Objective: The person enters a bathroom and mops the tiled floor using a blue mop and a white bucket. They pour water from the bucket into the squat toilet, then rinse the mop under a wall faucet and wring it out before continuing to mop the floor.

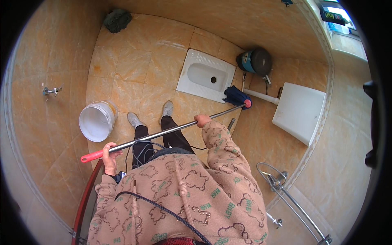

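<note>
A long metal mop handle (159, 132) slants across my body, with a red grip (92, 156) at its left end. My left hand (110, 156) holds it just beside that grip, some fingers raised. Further along the pole, my right hand (202, 120) is closed around it. At the far end, a pink socket (247, 103) joins the pole to a dark blue mop head (235, 94). The mop head lies at the near right corner of a white squat toilet (205, 75), against the wall side.
A white bucket (97, 122) stands to the left below a wall tap (52, 91). A dark bin (257, 61) sits behind the toilet. On the right wall are a cistern (299, 113) and shower fittings (278, 182). A dark bundled mop or cloth (117, 20) is in the far-left corner.
</note>
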A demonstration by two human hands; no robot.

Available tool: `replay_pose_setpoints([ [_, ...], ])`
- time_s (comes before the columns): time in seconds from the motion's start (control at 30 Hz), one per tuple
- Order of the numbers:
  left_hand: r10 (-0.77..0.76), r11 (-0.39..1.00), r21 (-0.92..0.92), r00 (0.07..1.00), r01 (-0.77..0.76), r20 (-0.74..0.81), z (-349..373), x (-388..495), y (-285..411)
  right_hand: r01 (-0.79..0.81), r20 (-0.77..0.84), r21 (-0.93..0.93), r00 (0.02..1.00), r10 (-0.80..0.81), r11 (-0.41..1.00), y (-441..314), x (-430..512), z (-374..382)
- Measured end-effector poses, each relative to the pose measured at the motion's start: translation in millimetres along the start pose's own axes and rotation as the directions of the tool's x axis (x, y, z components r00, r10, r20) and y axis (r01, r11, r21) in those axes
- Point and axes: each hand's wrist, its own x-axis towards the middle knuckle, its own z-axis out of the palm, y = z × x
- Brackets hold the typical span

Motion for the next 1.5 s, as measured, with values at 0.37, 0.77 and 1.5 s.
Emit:
replay_pose_setpoints([
  [0.37, 0.097, 0.993, 0.065, 0.994, -0.095, -0.043, -31, -25, 34, 0.041, 0.091, 0.001, 0.995, -0.041, 0.999, -55, 10, 9],
  [0.77, 0.068, 0.996, 0.056, 0.994, -0.063, -0.091, -66, -43, 26, 0.144, -0.017, -0.022, 0.989, -0.145, 0.989, -78, 8, -3],
  [1.5, -0.205, 0.976, -0.054, 0.972, 0.212, 0.111, 26, 23, -25, -0.086, -0.130, -0.084, 0.989, 0.075, 0.993, 30, 3, -37],
])
